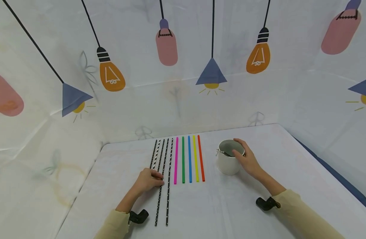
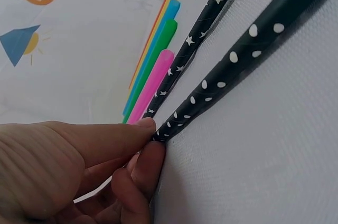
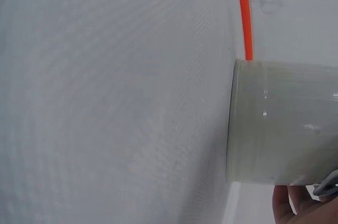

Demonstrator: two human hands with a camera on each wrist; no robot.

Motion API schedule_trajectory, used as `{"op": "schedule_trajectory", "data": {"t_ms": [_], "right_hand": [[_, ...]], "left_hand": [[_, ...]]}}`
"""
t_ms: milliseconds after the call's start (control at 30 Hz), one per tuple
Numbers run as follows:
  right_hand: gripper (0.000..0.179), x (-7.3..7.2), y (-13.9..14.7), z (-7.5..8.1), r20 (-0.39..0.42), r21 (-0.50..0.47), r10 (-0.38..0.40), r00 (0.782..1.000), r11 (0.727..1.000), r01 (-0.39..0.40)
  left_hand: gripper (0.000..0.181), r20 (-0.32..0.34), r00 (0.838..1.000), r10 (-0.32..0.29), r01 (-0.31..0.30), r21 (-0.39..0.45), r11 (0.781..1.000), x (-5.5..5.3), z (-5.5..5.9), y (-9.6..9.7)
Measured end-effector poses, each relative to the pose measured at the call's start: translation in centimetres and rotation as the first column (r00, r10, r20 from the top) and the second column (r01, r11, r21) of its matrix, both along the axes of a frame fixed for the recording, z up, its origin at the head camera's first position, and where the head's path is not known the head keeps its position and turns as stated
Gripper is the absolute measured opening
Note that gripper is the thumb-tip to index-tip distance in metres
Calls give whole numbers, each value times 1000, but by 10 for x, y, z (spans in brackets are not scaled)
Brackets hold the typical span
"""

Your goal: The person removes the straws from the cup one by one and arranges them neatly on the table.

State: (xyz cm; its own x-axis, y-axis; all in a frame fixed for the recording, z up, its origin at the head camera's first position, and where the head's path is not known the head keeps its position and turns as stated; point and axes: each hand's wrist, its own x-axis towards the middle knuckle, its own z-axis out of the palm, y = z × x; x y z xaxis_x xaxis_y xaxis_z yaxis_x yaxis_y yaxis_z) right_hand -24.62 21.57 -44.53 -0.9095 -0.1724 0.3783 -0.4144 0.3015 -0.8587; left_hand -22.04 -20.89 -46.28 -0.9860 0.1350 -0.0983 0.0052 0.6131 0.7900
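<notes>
My left hand (image 1: 148, 180) pinches a black straw with white dots (image 2: 222, 78) between thumb and fingertips, low over the white table. Just to its right lies a black straw with white stars (image 2: 191, 38). Beyond that, side by side, are pink (image 1: 175, 161), green (image 1: 183, 159), blue (image 1: 190, 159), yellow (image 1: 196, 158) and red (image 1: 201, 158) straws. At the right, my right hand (image 1: 248, 160) holds a white round canister (image 1: 227, 165) by its rim, thumb at the near side and fingers round the back. The canister stands upright; a metal clasp shows on its left side.
More black-and-white patterned straws (image 1: 155, 154) lie left of the pinched one, partly hidden by the left hand. A white cloth wall printed with lamps (image 1: 211, 74) rises behind the table's back edge. The table's right edge (image 1: 326, 168) borders a dark blue strip.
</notes>
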Motion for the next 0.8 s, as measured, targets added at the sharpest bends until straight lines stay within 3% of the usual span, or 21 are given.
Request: {"op": "schedule_trajectory", "data": {"t_ms": [600, 800], "right_hand": [[53, -1, 1, -2, 1, 15, 0, 1000, 1000, 0], [53, -5, 4, -7, 8, 20, -4, 1000, 1000, 4]], "left_hand": [[23, 11, 999, -30, 29, 40, 999, -1, -1, -5], [21, -11, 1000, 4, -3, 47, 999, 0, 6, -11]]}}
